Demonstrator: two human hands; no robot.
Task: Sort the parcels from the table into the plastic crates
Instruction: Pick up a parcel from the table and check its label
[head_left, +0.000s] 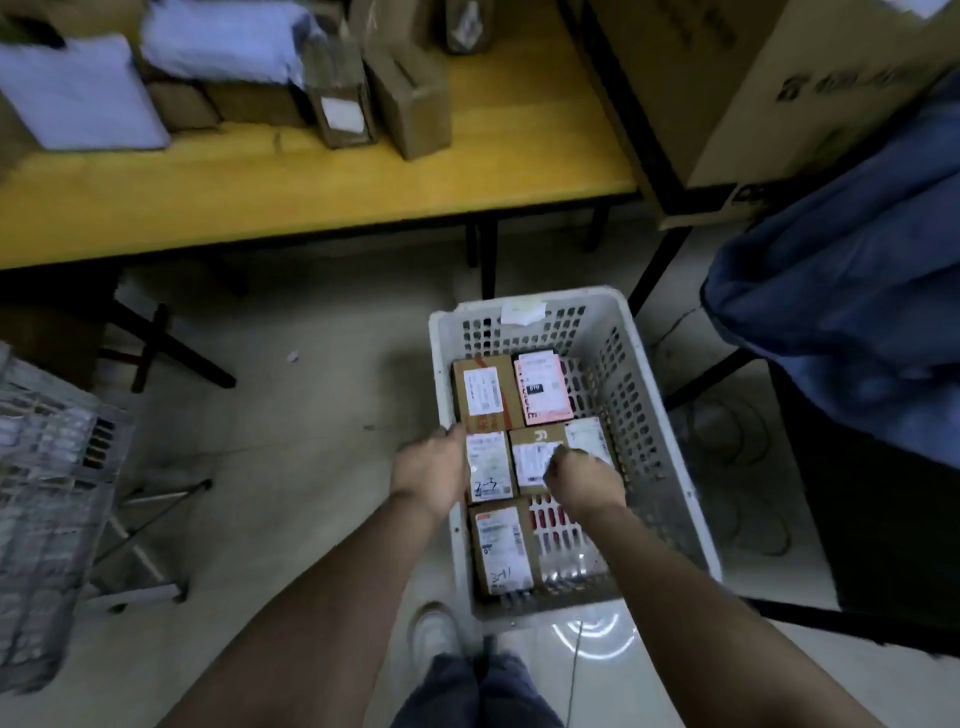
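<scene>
A white perforated plastic crate (644, 415) stands on the floor and holds several labelled parcels laid flat. Two lie at its far end: a brown box (483, 395) and a pink parcel (543, 387). My left hand (428, 470) is at the crate's left wall, beside a small white-labelled parcel (488, 467); its fingers are hidden. My right hand (584, 478) reaches into the crate and rests, fingers curled, on a brown box (535, 457) in the middle row. Another brown box (501, 551) lies at the near left. More parcels (405, 98) wait on the yellow table (291, 187).
A second grey crate (47, 519) sits at the left on a metal stand. Large cardboard boxes (769, 104) and a blue sack (852, 291) stand to the right. Black table legs (485, 254) rise just beyond the crate. My shoe (434, 631) is near its front edge.
</scene>
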